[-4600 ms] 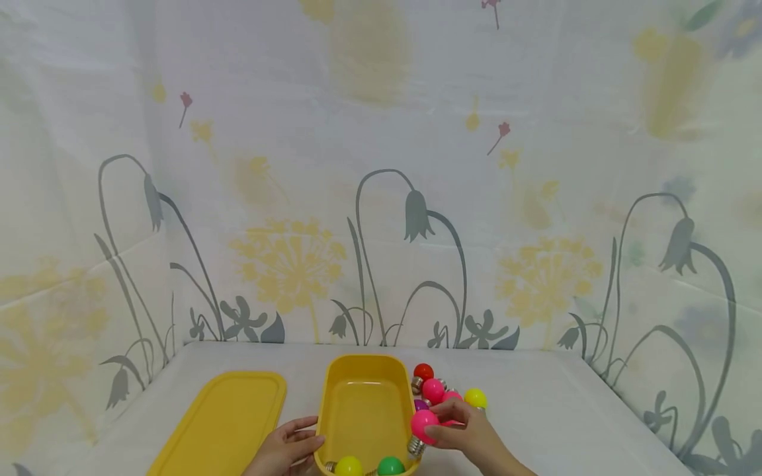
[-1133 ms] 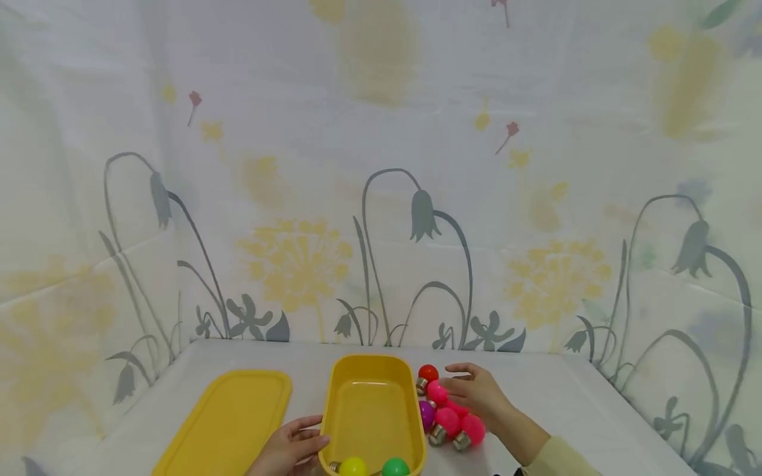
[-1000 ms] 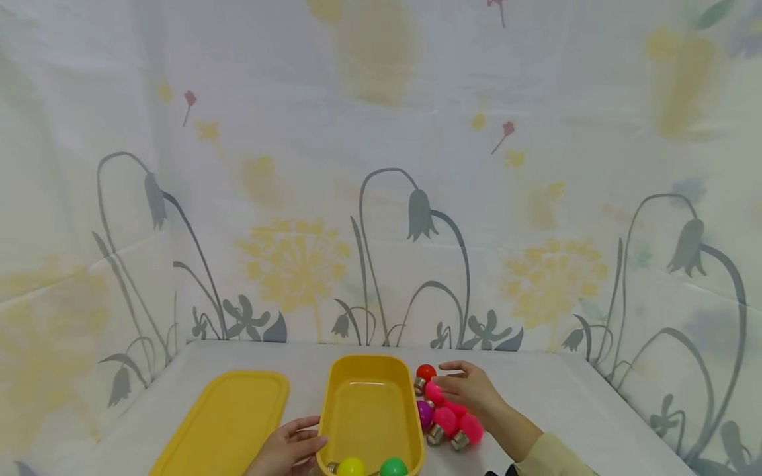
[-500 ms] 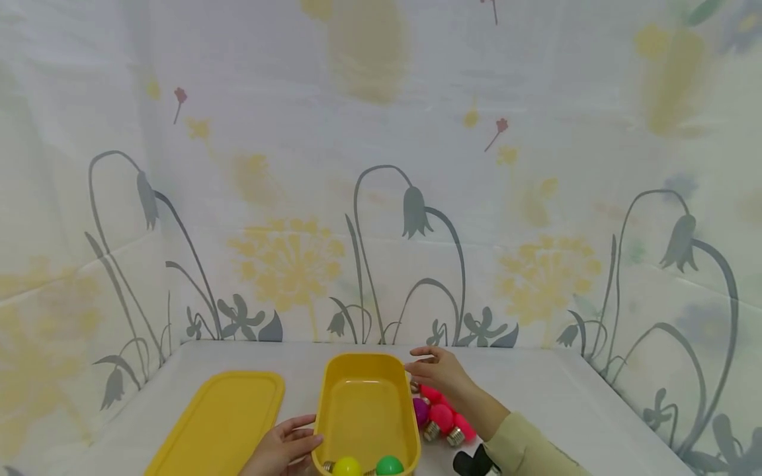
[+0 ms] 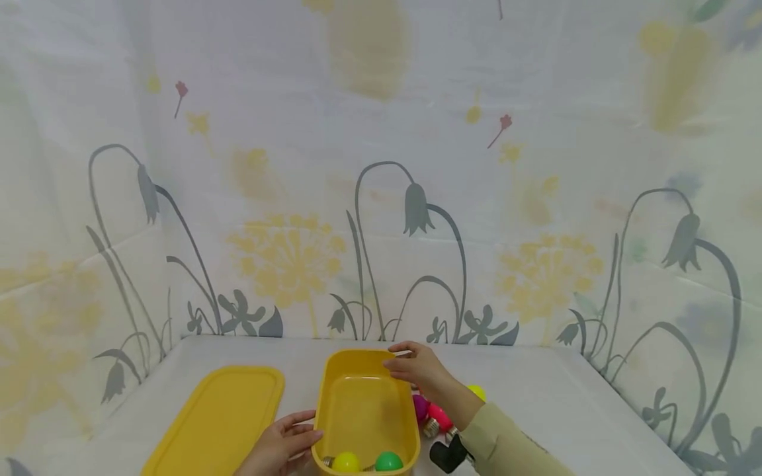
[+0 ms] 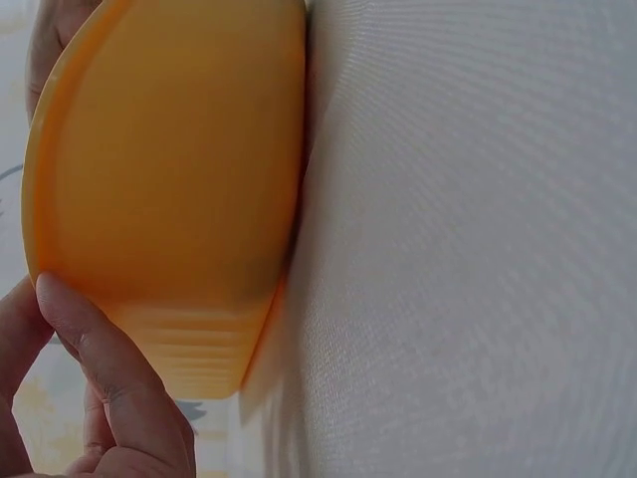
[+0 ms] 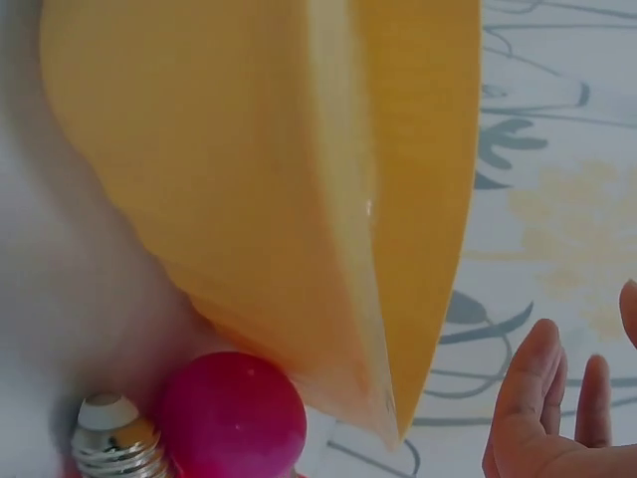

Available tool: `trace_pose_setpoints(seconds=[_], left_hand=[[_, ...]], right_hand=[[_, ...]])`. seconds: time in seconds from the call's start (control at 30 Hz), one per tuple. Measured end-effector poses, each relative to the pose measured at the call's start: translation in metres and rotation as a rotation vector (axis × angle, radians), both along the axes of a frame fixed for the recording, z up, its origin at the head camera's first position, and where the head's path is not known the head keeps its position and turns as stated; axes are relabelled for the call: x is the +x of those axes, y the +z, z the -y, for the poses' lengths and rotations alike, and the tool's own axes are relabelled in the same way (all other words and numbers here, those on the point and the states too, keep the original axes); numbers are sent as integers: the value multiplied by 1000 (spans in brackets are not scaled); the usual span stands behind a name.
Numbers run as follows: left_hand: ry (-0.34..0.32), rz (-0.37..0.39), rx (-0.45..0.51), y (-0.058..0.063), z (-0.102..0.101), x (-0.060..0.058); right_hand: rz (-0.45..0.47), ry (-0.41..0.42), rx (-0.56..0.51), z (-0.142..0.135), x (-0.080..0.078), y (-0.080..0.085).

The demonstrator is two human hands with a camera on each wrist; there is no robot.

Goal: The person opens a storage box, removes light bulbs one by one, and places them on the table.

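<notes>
A yellow plastic box [image 5: 368,423] stands in the middle of the table. My left hand [image 5: 281,446] grips its left rim, the thumb [image 6: 109,358] lying on the edge. Inside, along the near end, lie a yellow light bulb [image 5: 346,462] and a green light bulb [image 5: 389,461]. Over the far right corner hovers my right hand [image 5: 424,370], empty, fingers extended; the right wrist view shows them apart from the wall. Beneath that forearm are a purple bulb [image 5: 420,407] and a pink bulb [image 5: 439,418], others partly hidden. A yellow bulb [image 5: 476,392] shows behind the arm.
A flat yellow lid [image 5: 217,423] lies left of the box. The white table [image 5: 571,423] ends at a hanging flower-print cloth [image 5: 381,198] behind and at both sides. A black wrist device [image 5: 448,455] sits by the right sleeve.
The right hand held a pink bulb at first, then was empty above the pile. It has since moved left to the box's far right corner. The left hand stays on the rim.
</notes>
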State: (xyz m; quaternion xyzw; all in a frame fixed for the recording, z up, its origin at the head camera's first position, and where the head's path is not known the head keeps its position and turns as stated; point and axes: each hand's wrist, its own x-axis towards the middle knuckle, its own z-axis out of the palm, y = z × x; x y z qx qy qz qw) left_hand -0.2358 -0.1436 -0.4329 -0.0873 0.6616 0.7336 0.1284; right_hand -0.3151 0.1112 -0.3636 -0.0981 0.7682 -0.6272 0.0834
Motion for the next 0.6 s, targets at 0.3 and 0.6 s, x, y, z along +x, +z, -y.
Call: trace_pose_setpoints(seconds=[0.3, 0.6], left_hand=[[3, -28, 15, -2, 0, -1], [5, -13, 2, -1, 0, -1]], right_hand=[[25, 34, -34, 17, -8, 0], [24, 96, 3, 33, -16, 6]])
